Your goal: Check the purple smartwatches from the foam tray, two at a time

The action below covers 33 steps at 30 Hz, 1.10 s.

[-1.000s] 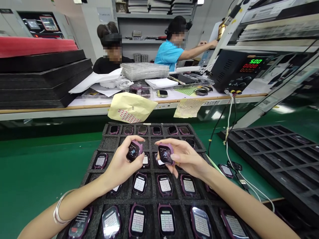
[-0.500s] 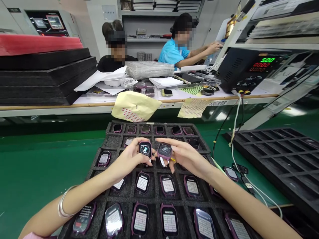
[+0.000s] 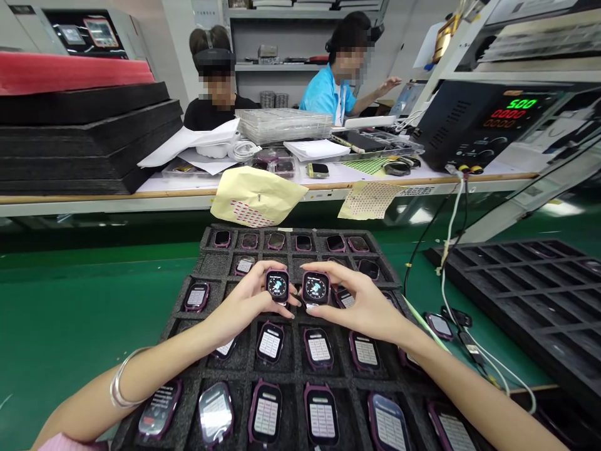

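Both hands are up over the black foam tray [image 3: 293, 354], each busy with a watch. The left hand [image 3: 253, 293] has its thumb and forefinger curled partway in, pinching a purple-cased smartwatch [image 3: 277, 286] by its edges; the right hand [image 3: 354, 299] grips a second smartwatch [image 3: 315, 288] likewise, thumb beneath and forefinger along the top. The two are held just beside each other, faces up and lit with matching clock dials. Below them, more watches lie one to a compartment, many in the nearer rows showing pale gridded screens, the farthest row dark. Silver bangles [image 3: 117, 382] circle the left forearm. Over to the right, a watch [image 3: 440, 326] lies near some cables, and beyond it sits another foam tray [image 3: 511, 291]. Across the way, two yellow sheets [image 3: 256, 195] with pink marks hang from the edge of the bench [image 3: 322, 190], a power supply [image 3: 464, 128] glows 5.00 in green, and a co-worker in blue [image 3: 319, 100] has one hand raised.
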Tool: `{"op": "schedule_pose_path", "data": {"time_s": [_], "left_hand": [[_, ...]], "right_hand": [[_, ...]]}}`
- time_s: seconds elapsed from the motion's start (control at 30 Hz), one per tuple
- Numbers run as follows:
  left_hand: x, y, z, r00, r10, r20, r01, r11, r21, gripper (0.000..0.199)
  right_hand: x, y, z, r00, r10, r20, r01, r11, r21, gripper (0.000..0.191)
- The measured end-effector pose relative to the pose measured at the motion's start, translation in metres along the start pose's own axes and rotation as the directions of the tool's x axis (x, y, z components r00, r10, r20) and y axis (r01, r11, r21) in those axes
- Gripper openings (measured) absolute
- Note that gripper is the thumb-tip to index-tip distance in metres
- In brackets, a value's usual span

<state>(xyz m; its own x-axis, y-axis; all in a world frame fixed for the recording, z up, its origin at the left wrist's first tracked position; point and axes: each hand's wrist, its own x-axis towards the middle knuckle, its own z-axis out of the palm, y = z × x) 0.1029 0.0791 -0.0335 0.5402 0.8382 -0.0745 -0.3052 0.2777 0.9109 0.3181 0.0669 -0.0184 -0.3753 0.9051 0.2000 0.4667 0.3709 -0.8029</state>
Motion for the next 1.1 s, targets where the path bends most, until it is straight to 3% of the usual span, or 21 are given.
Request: {"op": "schedule_pose_path", "data": {"time_s": [0.1,0.2,0.37,0.53,0.7,0.97,1.03,1.1], "left_hand": [[0.001,-0.004,-0.003,0.998,0.04,0.039,-0.04,0.999,-0.012,0.04],[0.002,-0.006,-0.005,0.996,0.07,0.053,-0.07,0.997,-0.012,0.04],[0.004,-0.004,-0.005,0.993,0.103,0.059,-0.104,0.994,0.013,0.036],[0.003,0.0,-0.001,0.992,0.126,0.024,-0.128,0.987,0.094,0.022],[0.004,0.0,0.0,0.989,0.147,0.028,-0.149,0.983,0.11,0.02],[0.003,-0.007,-0.004,0.976,0.204,0.076,-0.214,0.962,0.168,0.048],[0.009,-0.009,-0.007,0.974,0.215,0.075,-0.228,0.94,0.256,0.051],[0.021,-0.011,-0.013,0.966,0.249,0.075,-0.254,0.844,0.472,0.047]], "right_hand": [[-0.001,-0.001,0.0,0.994,0.093,0.061,-0.097,0.993,0.073,0.051],[-0.001,-0.001,0.004,0.968,0.195,0.158,-0.234,0.931,0.281,0.057],[-0.001,0.0,0.007,0.961,0.19,0.2,-0.267,0.825,0.499,0.063],[-0.003,-0.003,0.005,0.974,0.145,0.173,-0.215,0.827,0.519,0.053],[-0.002,-0.006,0.003,0.979,0.155,0.132,-0.202,0.831,0.519,0.044],[0.0,-0.003,0.0,0.977,0.187,0.106,-0.214,0.83,0.515,0.059],[0.001,-0.001,0.0,0.975,0.194,0.107,-0.221,0.829,0.514,0.061],[0.001,-0.001,0.0,0.975,0.194,0.107,-0.221,0.827,0.517,0.063]]}}
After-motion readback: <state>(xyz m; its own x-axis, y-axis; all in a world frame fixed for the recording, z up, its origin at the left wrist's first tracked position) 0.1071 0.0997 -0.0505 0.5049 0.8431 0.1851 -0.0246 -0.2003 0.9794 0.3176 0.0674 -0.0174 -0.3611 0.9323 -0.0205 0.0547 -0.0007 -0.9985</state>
